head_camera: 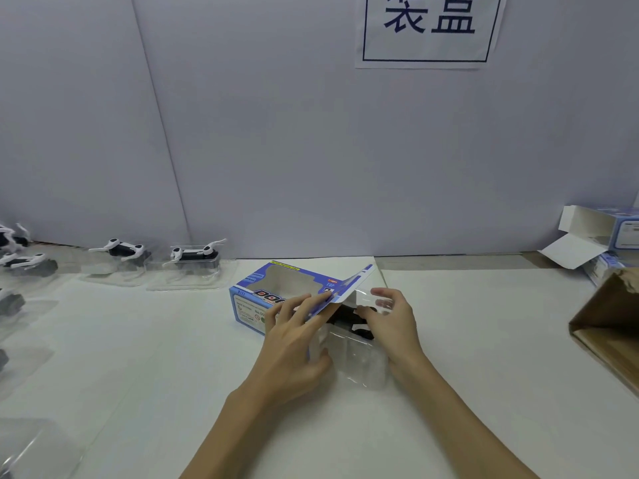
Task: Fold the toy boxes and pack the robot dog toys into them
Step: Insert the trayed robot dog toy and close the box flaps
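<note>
At frame centre, the blue toy box (276, 292) lies with its end flap raised. The left hand (294, 344) pinches that flap; the right hand (390, 323) grips a clear tray (359, 361) holding a dog toy (349, 318), partly inside. 2 trayed dogs (193, 254) sit at left.

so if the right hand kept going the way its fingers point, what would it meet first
Probably the blue toy box: the right hand points left at its open end, pushing the clear tray in. Depth is unclear.

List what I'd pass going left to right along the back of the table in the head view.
White-and-black robot dog toy in a clear plastic tray → second such toy → blue windowed toy box → open white-flapped box.
</note>
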Demonstrator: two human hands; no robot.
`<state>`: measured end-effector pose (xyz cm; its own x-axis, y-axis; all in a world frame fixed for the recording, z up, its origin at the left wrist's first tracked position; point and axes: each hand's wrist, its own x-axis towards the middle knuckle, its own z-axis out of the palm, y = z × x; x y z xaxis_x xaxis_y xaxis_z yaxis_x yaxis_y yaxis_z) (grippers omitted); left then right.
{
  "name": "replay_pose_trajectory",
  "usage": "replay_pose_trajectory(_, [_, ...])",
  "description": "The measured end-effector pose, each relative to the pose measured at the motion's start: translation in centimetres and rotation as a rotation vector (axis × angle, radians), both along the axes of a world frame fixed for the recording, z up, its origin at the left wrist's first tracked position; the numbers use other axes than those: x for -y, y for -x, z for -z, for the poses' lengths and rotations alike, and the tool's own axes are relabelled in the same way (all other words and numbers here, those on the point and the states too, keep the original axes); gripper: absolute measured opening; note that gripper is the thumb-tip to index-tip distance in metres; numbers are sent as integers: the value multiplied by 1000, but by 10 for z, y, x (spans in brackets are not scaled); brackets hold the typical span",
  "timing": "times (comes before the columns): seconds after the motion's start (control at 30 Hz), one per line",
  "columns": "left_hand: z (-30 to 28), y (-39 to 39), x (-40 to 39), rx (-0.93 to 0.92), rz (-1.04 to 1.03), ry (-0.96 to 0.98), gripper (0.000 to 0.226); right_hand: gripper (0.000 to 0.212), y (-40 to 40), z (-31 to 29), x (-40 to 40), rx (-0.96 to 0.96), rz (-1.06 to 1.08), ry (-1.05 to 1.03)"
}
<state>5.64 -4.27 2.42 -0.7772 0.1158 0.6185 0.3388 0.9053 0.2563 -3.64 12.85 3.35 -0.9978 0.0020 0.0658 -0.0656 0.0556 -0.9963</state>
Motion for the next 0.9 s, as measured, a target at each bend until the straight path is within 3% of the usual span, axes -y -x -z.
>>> replay_pose_trajectory(0.17, [-1,-4,-10,12,54,-4,77,36,-8,-5,6,35,-64,6])
replay_pose_trajectory(0.37, [1,-3,-24,-60,33,-43,66,25,-19,-9,17,100,-226,180])
replay_pose_trajectory(0.5, [-6,-1,-23,-186,-28,-67,57,37,-14,-17,8,48,-135,44])
replay_pose_trajectory(0.7, [-22,-5,-10,-256,-27,-497,71,22,-12,-30,-10,-164,-489,-85])
replay_pose_trajectory(0.8, [-29,-10,-8,-250,28,-528,63,5,-20,-28,2,-363,-271,-174])
replay_pose_trajectory(0.87, [-34,-14,-9,-265,85,-460,56,14,-24,-28,7,-448,-148,-165])
replay_pose_trajectory(0.9, [-35,-15,-9,-261,120,-416,64,19,-25,-29,7,-477,-98,-143])
